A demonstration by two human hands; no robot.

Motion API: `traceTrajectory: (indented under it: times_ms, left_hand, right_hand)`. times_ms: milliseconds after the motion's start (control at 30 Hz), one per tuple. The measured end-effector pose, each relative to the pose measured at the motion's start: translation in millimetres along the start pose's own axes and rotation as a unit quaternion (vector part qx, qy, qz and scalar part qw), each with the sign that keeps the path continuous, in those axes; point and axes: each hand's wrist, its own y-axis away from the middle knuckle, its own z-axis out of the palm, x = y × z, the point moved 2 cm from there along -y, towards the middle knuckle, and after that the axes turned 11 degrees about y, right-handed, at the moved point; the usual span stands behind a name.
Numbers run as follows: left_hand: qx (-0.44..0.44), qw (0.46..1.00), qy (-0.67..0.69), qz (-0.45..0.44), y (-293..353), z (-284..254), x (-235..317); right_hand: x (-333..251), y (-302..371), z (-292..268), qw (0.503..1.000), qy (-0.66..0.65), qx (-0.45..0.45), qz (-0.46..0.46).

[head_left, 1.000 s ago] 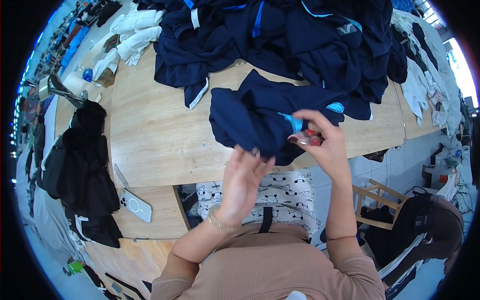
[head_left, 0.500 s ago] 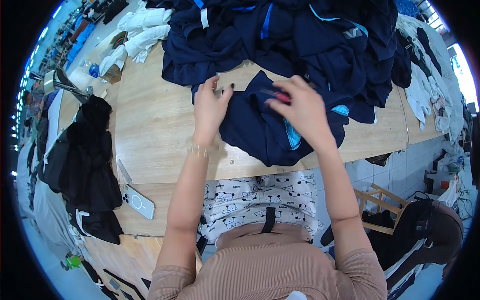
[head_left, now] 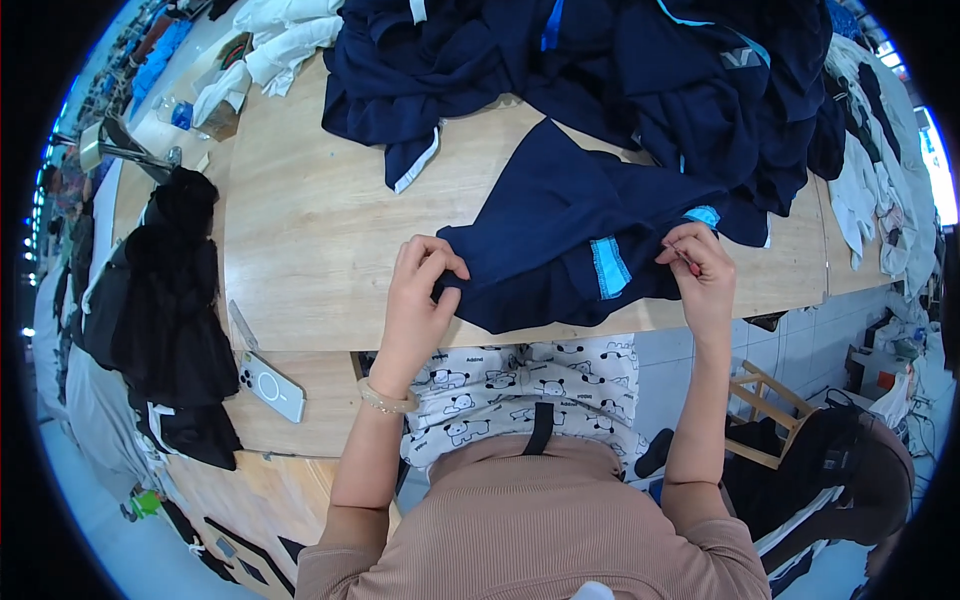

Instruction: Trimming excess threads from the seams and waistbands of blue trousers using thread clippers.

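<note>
A navy garment [head_left: 545, 215] lies spread near the table's front edge, its far corner pointing away from me. My left hand [head_left: 420, 300] is closed on its left edge, fingers and thumb pinching the cloth. At the right edge, my right hand [head_left: 706, 285] is closed with a small red-handled tool [head_left: 692, 267], which looks like thread snips; the blades are hidden. Whether those fingers also grip the cloth I cannot tell. A light blue patch [head_left: 610, 268] shows on the garment between my hands, and another light blue piece [head_left: 703, 215] lies just beyond my right hand.
A big heap of navy garments [head_left: 580, 70] covers the far side of the wooden table [head_left: 300, 220]. Black clothes [head_left: 165, 310] hang at the left, near a phone [head_left: 272, 386] and a thin metal strip [head_left: 241, 325]. White garments lie at both far sides. A wooden stool [head_left: 765, 420] stands lower right.
The bunched garment is now spread wider and flatter. My left hand has come down toward me to its left edge; my right hand has moved right and nearer, still with the red-handled tool.
</note>
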Motion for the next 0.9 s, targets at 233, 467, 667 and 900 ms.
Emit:
traceTrajectory:
  times_ms: [233,467,667,900]
  left_hand:
    - [0.005,0.987,-0.144,0.064,2,-2,18]
    - [0.07,0.978,-0.156,0.119,-5,15,22]
    - [0.086,0.994,0.064,-0.004,-5,11,16]
    - [0.122,0.97,0.199,-0.071,-1,8,16]
  right_hand:
    - [-34,-1,-2,0.998,0.031,0.047,-0.013]
    - [-57,-3,10,0.998,-0.022,0.044,-0.042]
    - [-67,-2,18,0.998,-0.048,-0.027,0.03]
    - [-92,-20,33,0.987,-0.072,-0.143,0.012]
